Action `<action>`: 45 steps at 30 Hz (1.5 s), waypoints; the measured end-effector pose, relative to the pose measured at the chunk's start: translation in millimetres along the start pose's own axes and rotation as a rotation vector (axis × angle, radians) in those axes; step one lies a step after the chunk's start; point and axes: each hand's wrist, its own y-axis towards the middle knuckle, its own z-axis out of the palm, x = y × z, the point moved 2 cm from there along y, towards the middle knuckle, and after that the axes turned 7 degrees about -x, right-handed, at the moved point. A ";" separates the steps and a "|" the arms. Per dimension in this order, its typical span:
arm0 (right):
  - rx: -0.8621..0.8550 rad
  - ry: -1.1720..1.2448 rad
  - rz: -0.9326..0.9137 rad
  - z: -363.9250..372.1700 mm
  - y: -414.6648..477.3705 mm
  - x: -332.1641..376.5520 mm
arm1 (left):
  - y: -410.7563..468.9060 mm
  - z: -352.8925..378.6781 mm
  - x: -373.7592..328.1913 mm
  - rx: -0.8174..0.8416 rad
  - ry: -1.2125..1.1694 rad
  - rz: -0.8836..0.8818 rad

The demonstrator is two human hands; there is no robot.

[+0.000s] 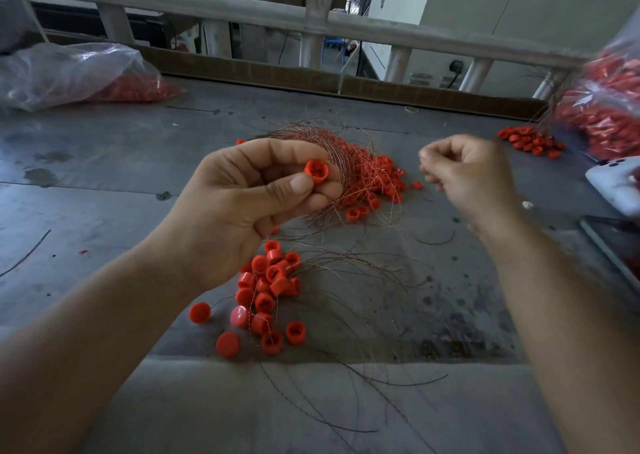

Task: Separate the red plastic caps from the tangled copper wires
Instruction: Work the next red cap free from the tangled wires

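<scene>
My left hand [249, 204] pinches a red plastic cap [316, 170] between thumb and fingers, its hollow side facing me. Behind it lies a tangled bundle of copper wires [332, 152] with several red caps [381, 183] caught in it. My right hand [464, 173] hovers to the right with fingers curled; it is blurred, and whether it holds a thin wire I cannot tell. A pile of loose red caps [266, 294] lies below my left hand, with loose wire strands [346, 270] trailing across it.
A grey metal table [104, 162] carries everything. A plastic bag of red caps [86, 75] lies at the far left, another bag [606, 107] at the far right beside a small cap pile [530, 140]. A white object [616, 183] and a dark flat device [616, 242] sit at the right edge.
</scene>
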 end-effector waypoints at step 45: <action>0.072 0.097 0.267 3.9 2.5 -22.5 | 0.1 -0.8 1.2 0.009 0.012 -0.018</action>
